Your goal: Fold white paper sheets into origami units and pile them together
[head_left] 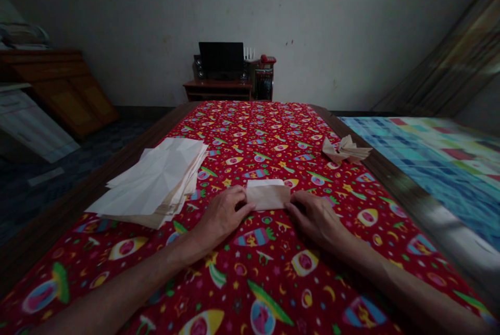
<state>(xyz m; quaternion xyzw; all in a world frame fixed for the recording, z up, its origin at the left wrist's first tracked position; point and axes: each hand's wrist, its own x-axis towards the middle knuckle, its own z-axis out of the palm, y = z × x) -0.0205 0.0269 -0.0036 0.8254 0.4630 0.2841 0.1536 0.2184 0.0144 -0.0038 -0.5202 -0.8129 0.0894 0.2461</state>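
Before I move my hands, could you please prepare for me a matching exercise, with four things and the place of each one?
Things
1. stack of loose sheets
2. small folded paper
3. pleated paper piece
4. black screen

Places
A. between the left hand and the right hand
B. on the small desk by the wall
C. near the right edge of the red cloth
D. on the left side of the red cloth

Right pairs: 1-D, 2-A, 3-C, 4-B
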